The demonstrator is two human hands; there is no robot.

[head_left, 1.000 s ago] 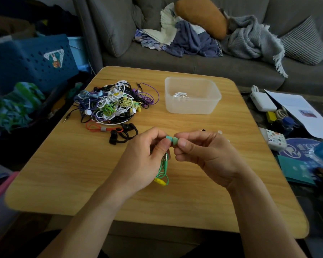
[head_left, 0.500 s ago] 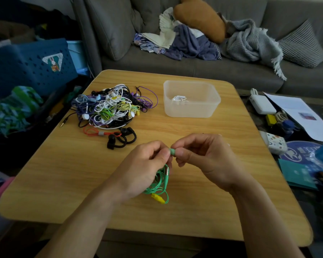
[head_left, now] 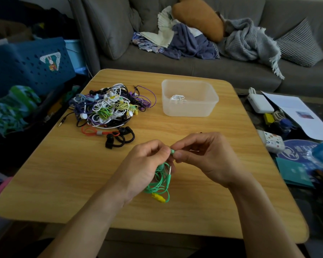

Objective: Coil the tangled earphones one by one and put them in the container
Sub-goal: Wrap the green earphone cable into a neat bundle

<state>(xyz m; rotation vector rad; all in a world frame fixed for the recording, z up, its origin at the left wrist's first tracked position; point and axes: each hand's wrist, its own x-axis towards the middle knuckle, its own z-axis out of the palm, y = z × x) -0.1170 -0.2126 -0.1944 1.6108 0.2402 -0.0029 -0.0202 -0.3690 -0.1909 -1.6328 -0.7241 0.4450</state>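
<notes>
Currently the left hand [head_left: 145, 164] is gripping the loosening green rubber-coated earphone cable [head_left: 161, 180], whose loops are dropping lower over the wooden bench [head_left: 63, 174] than a second ago. The right hand [head_left: 203, 155] is pinching its earbud, so coiling is unfinished, well short of the translucent plastic container [head_left: 189, 108].

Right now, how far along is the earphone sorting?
Done: one white set lies in the container. In hand: the left hand and right hand pinch a green set, its cord hanging loose. Left: the pile and the black-and-orange set.
</notes>
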